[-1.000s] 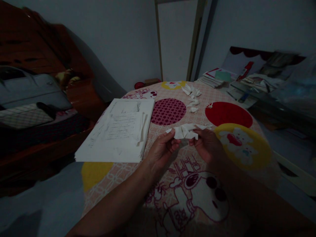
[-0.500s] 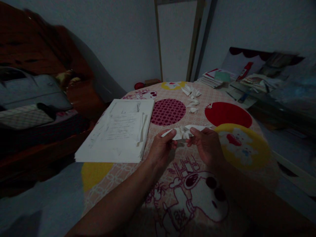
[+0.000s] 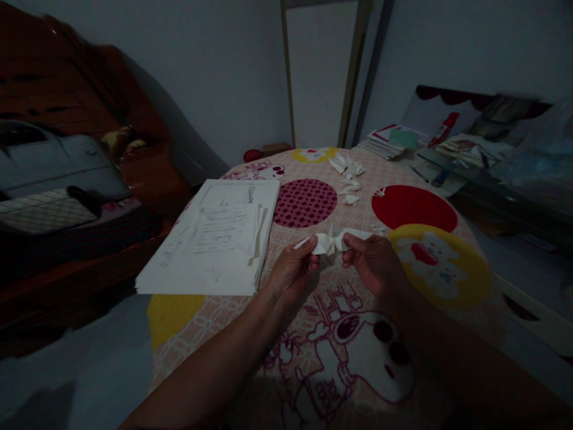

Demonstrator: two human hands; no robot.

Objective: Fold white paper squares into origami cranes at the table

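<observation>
A folded piece of white paper (image 3: 332,243), creased at its middle, is stretched between my two hands just above the patterned tablecloth (image 3: 313,298). My left hand (image 3: 296,263) pinches its left end between thumb and fingers. The right end is pinched by my right hand (image 3: 369,257). Several crumpled or folded white paper pieces (image 3: 348,167) lie beyond my hands on the cloth. To the left of my hands is a stack of large papers (image 3: 201,269) with smaller written sheets (image 3: 228,230) on top.
A wooden bench (image 3: 147,173) at the left holds a grey bag (image 3: 67,164) and a checked pouch (image 3: 49,210). At the right back are piled papers (image 3: 382,146), a red tube (image 3: 446,128) and a glass shelf (image 3: 470,179). A red object (image 3: 253,155) sits behind the table.
The right part of the held paper has tilted slightly and its middle folds look more bunched. My right fingers have shifted a little; the other things are where they were.
</observation>
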